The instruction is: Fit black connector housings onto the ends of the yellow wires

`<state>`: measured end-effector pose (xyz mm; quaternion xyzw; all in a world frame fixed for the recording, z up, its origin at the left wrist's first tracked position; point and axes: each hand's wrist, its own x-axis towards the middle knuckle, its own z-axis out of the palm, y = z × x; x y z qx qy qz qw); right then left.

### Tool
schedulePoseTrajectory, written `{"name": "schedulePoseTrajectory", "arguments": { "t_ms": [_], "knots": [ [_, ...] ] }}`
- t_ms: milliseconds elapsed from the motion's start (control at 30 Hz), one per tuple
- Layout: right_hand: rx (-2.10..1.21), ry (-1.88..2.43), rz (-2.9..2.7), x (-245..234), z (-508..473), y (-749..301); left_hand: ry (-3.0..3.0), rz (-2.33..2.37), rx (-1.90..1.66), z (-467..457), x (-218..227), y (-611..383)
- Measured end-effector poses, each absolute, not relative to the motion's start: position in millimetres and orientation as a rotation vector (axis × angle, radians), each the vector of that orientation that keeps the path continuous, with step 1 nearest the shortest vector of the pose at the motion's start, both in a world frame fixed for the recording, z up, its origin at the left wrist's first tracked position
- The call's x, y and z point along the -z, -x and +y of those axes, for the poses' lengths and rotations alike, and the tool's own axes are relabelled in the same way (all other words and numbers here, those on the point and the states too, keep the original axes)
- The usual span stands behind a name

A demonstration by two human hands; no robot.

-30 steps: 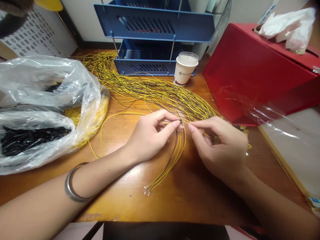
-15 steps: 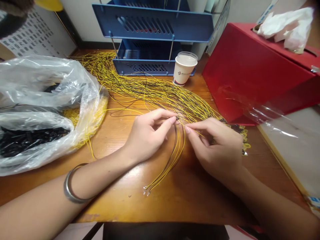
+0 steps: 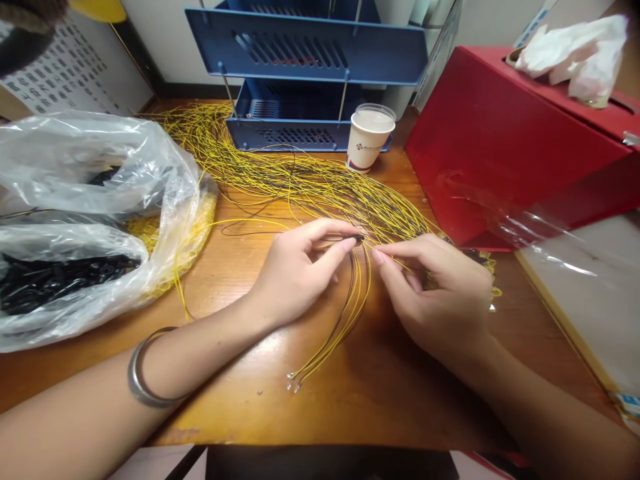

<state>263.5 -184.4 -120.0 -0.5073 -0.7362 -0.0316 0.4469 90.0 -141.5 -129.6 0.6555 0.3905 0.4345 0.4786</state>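
My left hand (image 3: 305, 267) pinches a small black connector (image 3: 358, 238) between thumb and forefinger. Close beside it on the right, my right hand (image 3: 440, 287) has its thumb and forefinger pressed together on a thin yellow wire (image 3: 369, 247) near the connector. Several yellow and black wires (image 3: 345, 313) hang from the connector and curve down across the wooden table, ending in small shiny tips (image 3: 294, 382). Behind both hands lies a long bundle of yellow and black wires (image 3: 320, 175); part of it runs behind my right hand.
At left, clear plastic bags (image 3: 175, 167) hold black parts (image 3: 65, 277) and yellow wires. A blue tray rack (image 3: 310, 50) and a paper cup (image 3: 369, 140) stand at the back. A red tissue box (image 3: 515, 147) stands at the right. The table's front edge (image 3: 320, 440) is near me.
More of the black connector shows past my left fingertips. My right hand has shifted very slightly to the right. The bundle and the bags have stayed put.
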Motion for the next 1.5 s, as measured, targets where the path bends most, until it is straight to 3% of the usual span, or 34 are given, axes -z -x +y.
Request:
{"name": "schedulePoseTrajectory", "arguments": {
  "t_ms": [1500],
  "knots": [
    [0.011, 1.308, -1.813, 121.1, -184.7, -261.6, -1.737, 0.999, -1.023, -144.8, 131.0, -87.6]
  ]
}}
